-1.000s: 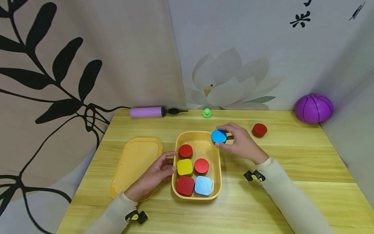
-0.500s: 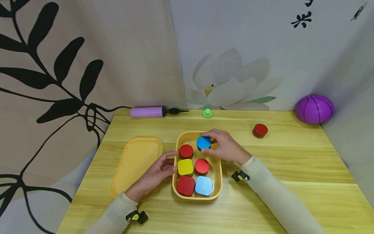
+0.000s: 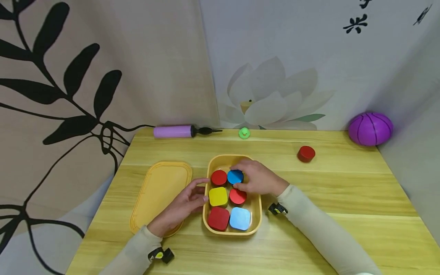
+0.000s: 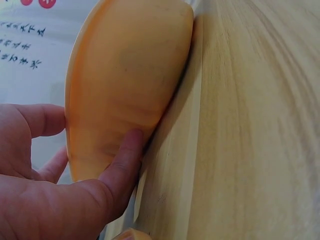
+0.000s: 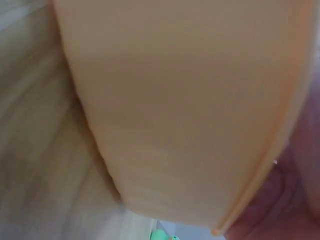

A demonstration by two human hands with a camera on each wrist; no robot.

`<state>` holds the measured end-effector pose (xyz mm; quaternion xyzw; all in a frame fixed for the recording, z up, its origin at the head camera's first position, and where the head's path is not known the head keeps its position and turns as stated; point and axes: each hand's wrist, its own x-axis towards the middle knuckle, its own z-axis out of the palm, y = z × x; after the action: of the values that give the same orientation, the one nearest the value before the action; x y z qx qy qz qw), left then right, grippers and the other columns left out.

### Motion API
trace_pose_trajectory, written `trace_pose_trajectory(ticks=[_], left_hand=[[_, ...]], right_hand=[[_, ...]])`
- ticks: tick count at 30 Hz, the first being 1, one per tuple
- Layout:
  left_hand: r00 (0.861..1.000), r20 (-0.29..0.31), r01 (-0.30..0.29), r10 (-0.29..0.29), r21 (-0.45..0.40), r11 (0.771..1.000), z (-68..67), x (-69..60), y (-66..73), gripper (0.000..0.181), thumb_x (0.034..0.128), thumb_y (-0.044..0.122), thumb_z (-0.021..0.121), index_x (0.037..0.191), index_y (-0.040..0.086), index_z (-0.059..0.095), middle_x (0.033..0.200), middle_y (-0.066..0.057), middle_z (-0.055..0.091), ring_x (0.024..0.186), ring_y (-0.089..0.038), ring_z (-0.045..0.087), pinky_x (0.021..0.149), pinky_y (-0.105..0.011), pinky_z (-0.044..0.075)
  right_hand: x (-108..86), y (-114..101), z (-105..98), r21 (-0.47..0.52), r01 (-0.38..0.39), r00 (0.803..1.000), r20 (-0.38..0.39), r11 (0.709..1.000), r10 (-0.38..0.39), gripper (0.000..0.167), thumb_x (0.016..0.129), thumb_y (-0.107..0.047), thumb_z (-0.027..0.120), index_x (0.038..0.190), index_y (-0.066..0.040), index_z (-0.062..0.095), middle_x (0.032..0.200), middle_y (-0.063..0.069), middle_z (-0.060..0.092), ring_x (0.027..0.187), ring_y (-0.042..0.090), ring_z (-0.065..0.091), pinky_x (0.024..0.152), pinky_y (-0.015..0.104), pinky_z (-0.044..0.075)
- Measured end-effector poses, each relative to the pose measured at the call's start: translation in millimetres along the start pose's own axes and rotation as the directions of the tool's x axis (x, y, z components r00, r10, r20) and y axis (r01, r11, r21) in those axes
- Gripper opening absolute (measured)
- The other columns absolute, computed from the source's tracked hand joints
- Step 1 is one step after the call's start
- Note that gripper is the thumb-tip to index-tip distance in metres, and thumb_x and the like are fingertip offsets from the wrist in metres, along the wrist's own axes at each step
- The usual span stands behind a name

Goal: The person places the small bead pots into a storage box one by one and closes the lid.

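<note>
My right hand reaches over the right wall of the yellow-orange box and pinches a blue round block between thumb and fingers. The blue block sits low in the box, just right of a red round block. Nearer in the box are a yellow square block, another red round block, a red square block and a light blue square block. My left hand rests against the box's left side; in the left wrist view its thumb presses the outer wall.
A yellow lid lies left of the box, partly under my left forearm. At the back are a purple pump, a small green toy and a purple ball. One red round block stands right of the box.
My right hand has carried the blue round block left and down, from above the box's far right corner to beside the red round block. The left hand has stayed still.
</note>
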<state>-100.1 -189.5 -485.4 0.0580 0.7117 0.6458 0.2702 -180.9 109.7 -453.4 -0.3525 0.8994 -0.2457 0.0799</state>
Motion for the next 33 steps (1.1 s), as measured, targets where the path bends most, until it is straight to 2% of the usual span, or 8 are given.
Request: trace_pose_trajectory(ticks=[10,21,27,33], left_hand=[[1.0,-0.005,0.0,0.0,0.003,1.0,0.8,-0.1,0.6,0.061,0.1063,0.026,0.066,0.16,0.027,0.038,0.149,-0.021,0.047,0.125,-0.027,0.059,0.103,-0.043,0.058],[1.0,0.003,0.006,-0.006,0.015,1.0,0.5,0.8,0.6,0.06,0.1063,0.027,0.066,0.159,0.029,0.038,0.151,-0.021,0.047,0.127,-0.028,0.059,0.102,-0.043,0.058],[1.0,0.004,0.012,-0.012,0.019,1.0,0.5,1.3,0.5,0.061,0.1062,0.028,0.066,0.16,0.029,0.037,0.151,-0.02,0.047,0.128,-0.029,0.059,0.103,-0.043,0.058],[1.0,0.004,0.001,-0.001,0.026,1.0,-0.1,1.5,-0.9,0.06,0.1067,0.028,0.065,0.16,0.028,0.037,0.152,-0.02,0.046,0.129,-0.029,0.058,0.105,-0.043,0.057]], right_hand=[[-0.5,-2.6,6.5,-0.074,0.002,1.0,0.031,0.997,0.0,0.049,0.095,-0.037,0.076,0.137,-0.014,0.069,0.132,0.004,0.071,0.12,0.024,0.063,0.106,0.045,0.054],[-0.7,-2.6,3.7,-0.025,-0.004,1.0,-0.013,1.0,0.004,0.047,0.097,-0.035,0.074,0.137,-0.01,0.069,0.134,0.005,0.07,0.125,0.024,0.063,0.111,0.046,0.051],[-5.2,-0.9,-4.3,0.086,-0.001,0.996,-0.088,0.996,0.009,0.045,0.098,-0.031,0.075,0.136,-0.009,0.069,0.131,0.008,0.072,0.115,0.024,0.066,0.101,0.046,0.056],[-11.1,4.8,-13.7,0.139,0.012,0.978,-0.209,0.99,0.017,0.036,0.097,-0.028,0.076,0.129,-0.012,0.072,0.123,0.006,0.076,0.104,0.019,0.069,0.089,0.045,0.06]])
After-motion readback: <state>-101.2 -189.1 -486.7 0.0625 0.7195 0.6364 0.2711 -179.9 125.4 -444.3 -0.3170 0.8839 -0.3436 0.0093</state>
